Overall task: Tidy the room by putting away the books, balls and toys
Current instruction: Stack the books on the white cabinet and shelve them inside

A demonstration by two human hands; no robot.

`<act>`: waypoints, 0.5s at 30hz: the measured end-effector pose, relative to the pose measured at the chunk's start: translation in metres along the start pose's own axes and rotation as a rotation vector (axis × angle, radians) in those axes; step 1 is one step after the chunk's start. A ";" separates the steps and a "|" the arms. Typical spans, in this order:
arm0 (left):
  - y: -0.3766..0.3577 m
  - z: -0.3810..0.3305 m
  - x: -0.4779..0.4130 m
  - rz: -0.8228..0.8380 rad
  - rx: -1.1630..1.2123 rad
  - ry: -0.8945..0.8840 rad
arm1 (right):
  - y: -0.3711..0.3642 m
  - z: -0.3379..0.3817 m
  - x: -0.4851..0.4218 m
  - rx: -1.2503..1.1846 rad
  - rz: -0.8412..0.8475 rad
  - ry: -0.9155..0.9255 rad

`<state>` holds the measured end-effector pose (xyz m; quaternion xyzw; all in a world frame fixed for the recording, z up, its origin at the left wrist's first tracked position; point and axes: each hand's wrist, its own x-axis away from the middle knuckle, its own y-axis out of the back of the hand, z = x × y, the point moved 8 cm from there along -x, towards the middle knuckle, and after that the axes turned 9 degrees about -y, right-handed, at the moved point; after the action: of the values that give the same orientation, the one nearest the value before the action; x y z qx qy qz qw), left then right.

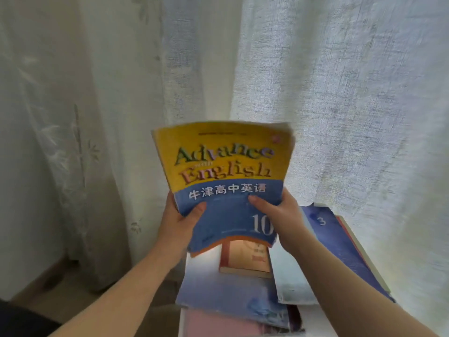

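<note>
Status: you've got the yellow-and-blue paperback textbook [226,181] up in the air, cover facing you and bent a little along its bottom edge. Your left hand [181,215] grips its lower left corner with the thumb curled onto the cover. Your right hand [277,212] grips the lower right edge the same way, thumb on the blue band. The fingers of both are hidden behind the book, but the pinch is plain on each side.

Progress, my read: the books step is underway, not done. This textbook isn't set down anywhere yet. Straight below the textbook is a loose pile:
- small red-and-cream book [245,259] on top
- wide pale-blue book [226,288] under it
- pink-covered book [218,324] lowest

Below and right of the textbook, a dark-blue book marked "3" [340,242] lies skewed, just beside a white booklet [289,283]. Nothing is squared up, so I'd call the pile mid-sort. No balls or toys are in view, so that part can't be judged.

Around: a sheer white curtain [340,93] hangs behind and right of the textbook, a cream embroidered curtain [60,117] to its left, and brown floor [60,288] shows below-left. What the pile rests on is blurred, possibly a white box or ledge.

In the way: the skewed dark-blue book and the small book on top make an uneven landing spot. A floppy paperback could slide off.
</note>
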<state>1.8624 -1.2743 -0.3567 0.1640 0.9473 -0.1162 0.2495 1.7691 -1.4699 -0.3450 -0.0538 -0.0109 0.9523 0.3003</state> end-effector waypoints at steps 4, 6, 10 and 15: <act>0.009 0.021 -0.009 -0.011 0.090 0.094 | -0.014 -0.015 -0.004 0.033 0.067 -0.073; 0.008 0.027 -0.013 0.011 0.062 0.130 | -0.013 -0.020 -0.007 0.003 0.073 -0.108; 0.006 0.045 -0.011 0.075 0.084 0.278 | -0.017 -0.033 -0.007 0.021 0.123 -0.189; 0.008 0.048 -0.009 0.045 0.124 0.280 | -0.011 -0.035 0.000 0.096 0.020 -0.160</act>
<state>1.8932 -1.2833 -0.3937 0.2149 0.9599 -0.1448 0.1067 1.7791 -1.4617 -0.3795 0.0367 0.0114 0.9560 0.2910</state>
